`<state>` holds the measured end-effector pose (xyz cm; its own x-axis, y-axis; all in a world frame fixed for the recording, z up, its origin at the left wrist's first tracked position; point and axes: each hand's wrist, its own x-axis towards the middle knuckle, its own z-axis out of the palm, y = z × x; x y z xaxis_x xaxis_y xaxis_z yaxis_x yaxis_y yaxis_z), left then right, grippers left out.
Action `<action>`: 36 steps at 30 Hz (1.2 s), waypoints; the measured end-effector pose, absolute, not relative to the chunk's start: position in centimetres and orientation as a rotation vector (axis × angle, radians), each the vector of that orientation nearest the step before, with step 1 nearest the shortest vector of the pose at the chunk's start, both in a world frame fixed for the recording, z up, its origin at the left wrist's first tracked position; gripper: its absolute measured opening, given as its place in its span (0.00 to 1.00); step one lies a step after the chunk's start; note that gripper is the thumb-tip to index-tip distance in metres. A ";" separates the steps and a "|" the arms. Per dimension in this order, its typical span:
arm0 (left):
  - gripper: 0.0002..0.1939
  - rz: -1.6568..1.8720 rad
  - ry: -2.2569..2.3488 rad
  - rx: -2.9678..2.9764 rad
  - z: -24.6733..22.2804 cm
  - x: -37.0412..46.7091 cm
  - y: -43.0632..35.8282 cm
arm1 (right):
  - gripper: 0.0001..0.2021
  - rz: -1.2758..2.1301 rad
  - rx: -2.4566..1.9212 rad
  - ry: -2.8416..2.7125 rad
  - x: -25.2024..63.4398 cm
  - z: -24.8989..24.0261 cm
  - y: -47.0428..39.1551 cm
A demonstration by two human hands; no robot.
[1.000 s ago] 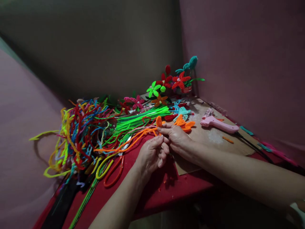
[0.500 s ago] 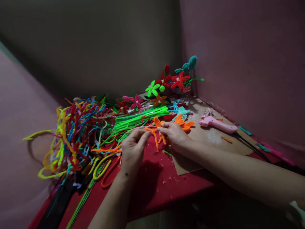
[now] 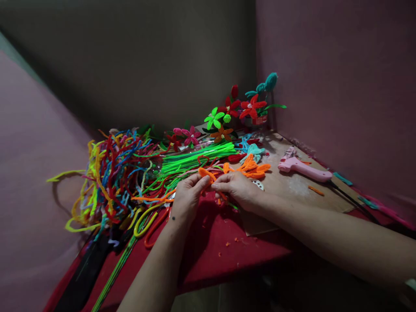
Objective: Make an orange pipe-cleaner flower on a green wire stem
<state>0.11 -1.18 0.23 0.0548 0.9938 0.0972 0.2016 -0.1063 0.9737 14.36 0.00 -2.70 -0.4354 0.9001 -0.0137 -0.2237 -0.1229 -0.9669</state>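
Between my two hands is an orange pipe-cleaner petal, a fuzzy loop with loose ends hanging below. My left hand pinches it from the left, thumb against fingers. From the right, my right hand closes on its lower end, the fingertips of both hands nearly touching. Just behind my right hand lies a pile of orange pipe-cleaner petals. A white disc with holes shows partly beside that hand.
A tangle of coloured pipe cleaners fills the left. Green pipe cleaners and finished flowers lie behind. A pink glue gun rests on cardboard at right. Scissors with red and yellow handles lie near my left wrist.
My hands have come closer together, and my left hand now pinches the orange petal. The whole view has shifted slightly, so the table's things appear further right.
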 end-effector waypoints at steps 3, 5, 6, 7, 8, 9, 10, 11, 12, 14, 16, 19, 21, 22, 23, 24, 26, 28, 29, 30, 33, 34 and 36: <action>0.08 1.098 1.296 1.508 0.4 0.2 -1.2 | 0.12 1.629 -0.888 -1.310 14.3 -2.8 0.2; 0.08 1.092 1.310 1.539 0.5 0.4 -1.2 | 0.12 1.584 -0.939 -1.372 14.2 -2.7 0.2; 0.09 1.088 1.315 1.554 0.5 0.4 -1.2 | 0.12 1.558 -0.982 -1.411 14.2 -2.6 0.2; 0.09 1.085 1.321 1.568 0.5 0.3 -1.2 | 0.13 1.531 -1.029 -1.456 14.1 -2.5 0.2; 0.08 1.081 1.330 1.579 0.5 0.3 -1.2 | 0.13 1.507 -1.068 -1.501 14.1 -2.4 0.2; 0.08 1.085 1.339 1.587 0.5 0.2 -1.1 | 0.13 1.493 -1.094 -1.537 14.1 -2.3 0.1; 0.07 1.098 1.351 1.587 0.5 0.1 -1.1 | 0.13 1.488 -1.110 -1.564 14.1 -2.3 0.1; 0.07 1.112 1.363 1.582 0.5 0.0 -1.1 | 0.13 1.494 -1.114 -1.586 14.1 -2.3 0.0; 0.07 1.119 1.373 1.574 0.5 -0.1 -1.0 | 0.12 1.505 -1.113 -1.599 14.0 -2.3 0.0; 0.08 1.120 1.379 1.564 0.5 -0.2 -1.0 | 0.11 1.532 -1.113 -1.599 14.0 -2.4 0.0; 0.09 1.107 1.378 1.563 0.5 -0.2 -1.0 | 0.10 1.568 -1.113 -1.578 14.0 -2.7 0.1; 0.11 1.101 1.394 1.554 0.7 -0.3 -1.0 | 0.08 1.670 -1.074 -1.558 14.3 -2.8 0.2; 0.13 1.097 1.412 1.534 0.7 -0.5 -0.9 | 0.07 1.756 -1.017 -1.550 14.5 -2.6 0.1; 0.14 1.092 1.412 1.526 0.7 -0.6 -0.9 | 0.07 1.783 -0.987 -1.525 14.6 -2.5 0.1; 0.14 1.085 1.402 1.516 0.7 -0.7 -0.8 | 0.08 1.796 -0.960 -1.483 14.7 -2.3 0.1; 0.14 1.072 1.381 1.502 0.6 -0.8 -0.7 | 0.09 1.793 -0.937 -1.425 14.7 -2.1 0.0; 0.13 1.036 1.332 1.464 0.5 -0.9 -0.6 | 0.11 1.761 -0.903 -1.295 14.7 -1.7 0.0; 0.12 0.997 1.296 1.422 0.4 -0.9 -0.6 | 0.12 1.729 -0.863 -1.220 14.7 -1.6 0.1; 0.12 0.980 1.289 1.409 0.3 -0.8 -0.6 | 0.11 1.710 -0.844 -1.208 14.7 -1.6 0.1; 0.12 0.962 1.287 1.409 0.2 -0.7 -0.6 | 0.10 1.681 -0.832 -1.208 14.7 -1.7 0.2; 0.12 0.892 1.289 1.455 -0.1 -0.6 -0.7 | 0.07 1.567 -0.836 -1.235 14.8 -1.9 0.3; 0.12 0.870 1.294 1.472 -0.2 -0.5 -0.8 | 0.07 1.533 -0.851 -1.244 14.8 -1.9 0.3; 0.11 0.836 1.300 1.485 -0.2 -0.5 -0.9 | 0.06 1.483 -0.893 -1.263 14.8 -1.9 0.3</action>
